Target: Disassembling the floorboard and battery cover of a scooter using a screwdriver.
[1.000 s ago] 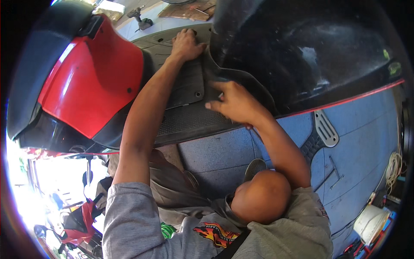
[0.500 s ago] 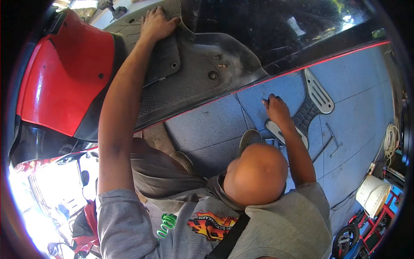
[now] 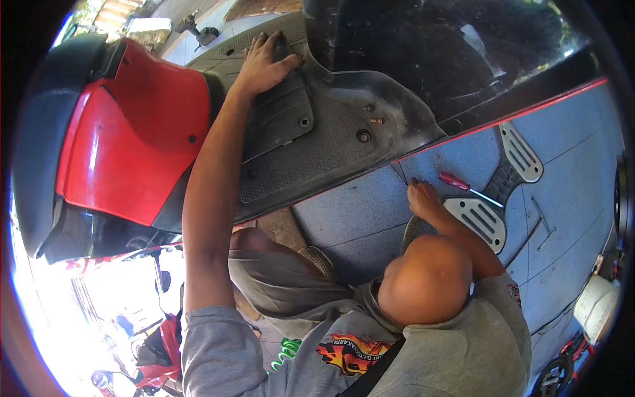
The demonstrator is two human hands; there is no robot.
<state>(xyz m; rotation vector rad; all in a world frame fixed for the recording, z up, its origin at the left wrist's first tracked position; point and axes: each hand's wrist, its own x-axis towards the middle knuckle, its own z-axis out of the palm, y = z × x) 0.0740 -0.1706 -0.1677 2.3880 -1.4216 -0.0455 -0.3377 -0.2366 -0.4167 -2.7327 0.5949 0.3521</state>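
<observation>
My left hand (image 3: 268,66) rests with fingers spread on a dark cover panel (image 3: 281,114) of a red scooter's footboard. Several holes and two small bolts (image 3: 376,120) show on the textured footboard (image 3: 301,162). Over the blue tiles, my right hand (image 3: 424,200) is closed, its fingertips by a thin dark line; whatever it holds, if anything, is too small to make out. Just right of that hand lies a screwdriver (image 3: 455,180) with a red handle. Its shaft reaches across a black-and-silver footrest plate (image 3: 475,221) on the floor.
Thin metal bar tools (image 3: 546,231) lie on the tiles at the right. A white bucket (image 3: 594,309) stands at the far right. Beyond the scooter, a power drill (image 3: 192,28) sits on the floor. A red body panel and black seat (image 3: 63,152) fill the left.
The view has shifted, so the scooter sits further right and lower. My right hand has moved away from the screwdriver, which now shows on the floor. My left hand stays on the panel.
</observation>
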